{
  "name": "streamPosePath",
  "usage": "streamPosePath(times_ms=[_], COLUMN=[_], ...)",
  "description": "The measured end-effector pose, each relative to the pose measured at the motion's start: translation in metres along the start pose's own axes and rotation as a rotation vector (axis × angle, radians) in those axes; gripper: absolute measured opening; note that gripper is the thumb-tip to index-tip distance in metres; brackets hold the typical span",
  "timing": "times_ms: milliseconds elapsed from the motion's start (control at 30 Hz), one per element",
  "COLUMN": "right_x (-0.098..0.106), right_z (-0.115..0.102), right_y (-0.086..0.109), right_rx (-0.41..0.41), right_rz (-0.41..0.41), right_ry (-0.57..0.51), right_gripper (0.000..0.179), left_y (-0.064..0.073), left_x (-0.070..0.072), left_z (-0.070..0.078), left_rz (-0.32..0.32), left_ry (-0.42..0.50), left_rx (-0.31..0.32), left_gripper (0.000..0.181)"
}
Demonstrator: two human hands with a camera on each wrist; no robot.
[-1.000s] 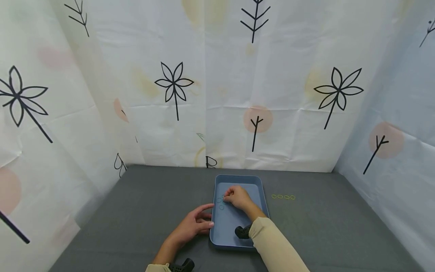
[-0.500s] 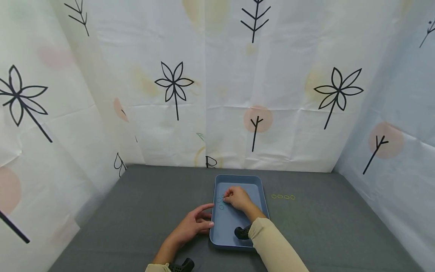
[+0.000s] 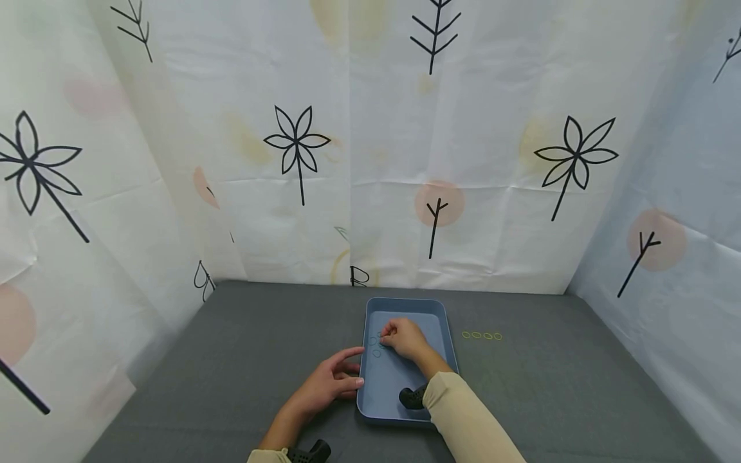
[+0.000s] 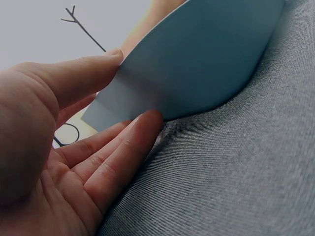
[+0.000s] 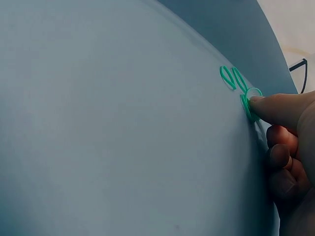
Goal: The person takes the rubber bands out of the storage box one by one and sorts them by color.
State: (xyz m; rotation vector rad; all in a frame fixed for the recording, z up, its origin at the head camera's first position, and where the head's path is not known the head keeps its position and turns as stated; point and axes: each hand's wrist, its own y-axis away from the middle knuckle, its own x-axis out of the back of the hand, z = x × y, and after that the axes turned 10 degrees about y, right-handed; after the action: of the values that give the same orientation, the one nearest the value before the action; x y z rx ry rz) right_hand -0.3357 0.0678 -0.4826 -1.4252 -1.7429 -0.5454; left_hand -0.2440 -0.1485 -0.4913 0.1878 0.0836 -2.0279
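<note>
A blue rectangular tray (image 3: 384, 392) lies on the grey cloth. My left hand (image 3: 325, 384) rests against its left side; in the left wrist view the thumb (image 4: 93, 73) touches the rim and the nearly straight fingers lie along the outer wall. Inside the tray, near the left wall, my right hand (image 3: 406, 338) pinches a small green rubber band (image 5: 254, 90) between thumb and forefinger, low over the tray floor. Several other thin green rubber bands (image 5: 227, 77) lie close by at the fingertips. The forefinger is mostly hidden behind the thumb in the right wrist view.
Several yellow rubber bands (image 3: 482, 335) lie in a row on the grey table cloth (image 3: 556, 386), right of the tray. White curtains (image 3: 376, 141) with plant drawings stand behind the table and at both sides. A black wrist device (image 3: 413, 397) sits over the tray.
</note>
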Motion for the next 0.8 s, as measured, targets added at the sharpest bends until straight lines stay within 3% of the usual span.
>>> streamPosePath(times_ms=[800], right_x=[0.009], right_z=[0.001], right_y=[-0.001], right_rx=[0.029], right_rz=[-0.008], right_ry=[-0.064], right_gripper=[0.007], left_y=[0.000], left_x=[0.000], left_z=[-0.001], left_rz=[0.009], left_ry=[0.006], left_rx=[-0.004], left_gripper=[0.064])
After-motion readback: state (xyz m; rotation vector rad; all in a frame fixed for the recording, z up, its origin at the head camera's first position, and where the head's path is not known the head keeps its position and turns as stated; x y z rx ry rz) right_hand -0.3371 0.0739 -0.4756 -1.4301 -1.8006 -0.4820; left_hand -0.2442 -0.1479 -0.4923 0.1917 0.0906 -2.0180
